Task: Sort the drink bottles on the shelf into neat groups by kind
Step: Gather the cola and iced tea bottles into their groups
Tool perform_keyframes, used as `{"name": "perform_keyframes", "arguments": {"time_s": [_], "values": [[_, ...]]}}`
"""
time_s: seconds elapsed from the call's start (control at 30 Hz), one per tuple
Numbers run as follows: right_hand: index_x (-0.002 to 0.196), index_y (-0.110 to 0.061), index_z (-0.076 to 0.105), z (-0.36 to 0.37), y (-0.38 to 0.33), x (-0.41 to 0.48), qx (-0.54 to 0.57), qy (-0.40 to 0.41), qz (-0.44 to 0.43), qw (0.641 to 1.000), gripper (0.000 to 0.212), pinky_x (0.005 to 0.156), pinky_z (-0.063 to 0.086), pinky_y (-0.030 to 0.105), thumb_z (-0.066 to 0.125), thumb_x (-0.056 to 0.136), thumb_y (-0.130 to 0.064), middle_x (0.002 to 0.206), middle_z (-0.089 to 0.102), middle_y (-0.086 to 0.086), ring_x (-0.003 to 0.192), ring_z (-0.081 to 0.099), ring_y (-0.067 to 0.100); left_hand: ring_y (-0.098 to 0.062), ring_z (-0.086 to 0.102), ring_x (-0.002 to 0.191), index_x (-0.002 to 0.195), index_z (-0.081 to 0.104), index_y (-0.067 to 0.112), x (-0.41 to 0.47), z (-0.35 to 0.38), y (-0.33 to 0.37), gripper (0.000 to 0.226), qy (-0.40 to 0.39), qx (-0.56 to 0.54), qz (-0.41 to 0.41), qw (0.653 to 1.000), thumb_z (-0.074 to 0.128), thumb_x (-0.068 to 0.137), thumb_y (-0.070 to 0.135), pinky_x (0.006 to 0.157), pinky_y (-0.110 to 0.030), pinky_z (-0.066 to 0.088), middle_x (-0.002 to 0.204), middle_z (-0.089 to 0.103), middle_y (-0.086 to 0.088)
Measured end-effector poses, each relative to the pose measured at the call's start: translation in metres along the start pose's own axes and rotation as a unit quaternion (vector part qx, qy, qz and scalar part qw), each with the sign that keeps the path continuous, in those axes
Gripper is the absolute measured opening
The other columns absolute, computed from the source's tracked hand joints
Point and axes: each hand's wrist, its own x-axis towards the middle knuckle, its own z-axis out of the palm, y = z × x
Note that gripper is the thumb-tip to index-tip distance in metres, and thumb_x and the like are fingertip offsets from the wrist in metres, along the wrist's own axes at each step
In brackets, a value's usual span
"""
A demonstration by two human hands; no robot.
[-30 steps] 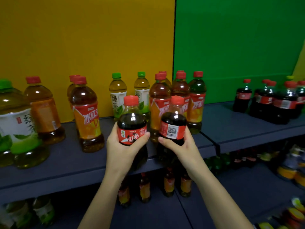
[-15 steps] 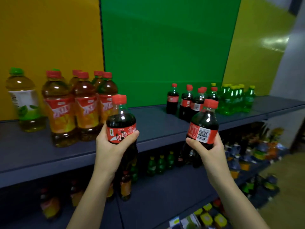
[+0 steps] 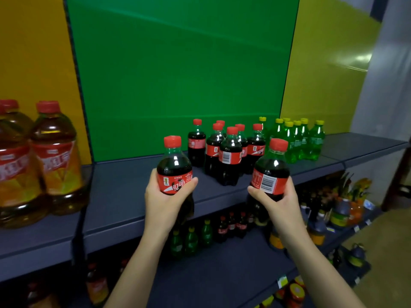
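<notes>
My left hand (image 3: pixel 163 202) grips a small cola bottle (image 3: pixel 174 165) with a red cap and red label, held upright in front of the dark shelf (image 3: pixel 124 192). My right hand (image 3: pixel 279 204) grips a second cola bottle (image 3: pixel 271 170), its barcode facing me, tilted slightly left. Behind them on the shelf stands a cluster of several cola bottles (image 3: pixel 226 152). To its right is a group of green soda bottles (image 3: pixel 295 138) with yellow caps. Large iced tea bottles (image 3: pixel 55 156) with red caps stand at the far left.
Bare shelf surface lies between the iced tea and the cola cluster, in front of the green back panel (image 3: pixel 178 74). Lower shelves (image 3: pixel 222 263) hold mixed small bottles, green and dark. More bottles and packs fill the lower right (image 3: pixel 342 210). A grey wall closes the right side.
The view has swung right and closer to the cola cluster. Both hands carried their cola bottles rightward; the iced tea bottles slid toward the left edge of view.
</notes>
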Motion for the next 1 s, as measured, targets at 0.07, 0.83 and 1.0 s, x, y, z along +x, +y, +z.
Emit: {"name": "perform_keyframes", "arguments": {"time_s": [0.07, 0.83, 1.0], "values": [[0.103, -0.039, 0.046, 0.000, 0.012, 0.025, 0.001, 0.000, -0.006, 1.000, 0.048, 0.084, 0.050, 0.028, 0.077, 0.072, -0.018, 0.103, 0.062, -0.010, 0.093, 0.061, 0.003, -0.012, 0.063, 0.085, 0.098, 0.057, 0.028, 0.018, 0.017, -0.013, 0.041, 0.005, 0.010, 0.004, 1.000, 0.081, 0.067, 0.016, 0.075, -0.023, 0.047, 0.096, 0.066, 0.002], [0.139, -0.012, 0.021, 0.034, 0.091, 0.150, -0.069, -0.103, -0.047, 0.991, 0.073, 0.100, 0.029, 0.021, 0.058, 0.084, -0.039, 0.130, 0.031, -0.008, 0.124, 0.035, 0.008, -0.019, 0.049, 0.116, 0.117, 0.029, 0.028, 0.102, 0.095, -0.074, 0.057, 0.061, 0.176, -0.055, 0.981, 0.068, 0.077, 0.041, 0.101, -0.042, 0.042, 0.128, 0.045, -0.003], [0.144, -0.015, 0.015, 0.040, 0.096, 0.158, -0.071, -0.139, -0.044, 0.987, 0.072, 0.099, 0.024, 0.020, 0.053, 0.088, -0.040, 0.141, 0.029, -0.002, 0.128, 0.031, 0.009, -0.018, 0.039, 0.126, 0.133, 0.026, 0.018, 0.103, 0.096, -0.076, 0.062, 0.061, 0.219, -0.065, 0.972, 0.060, 0.085, 0.041, 0.108, -0.043, 0.034, 0.132, 0.037, -0.001]]}}
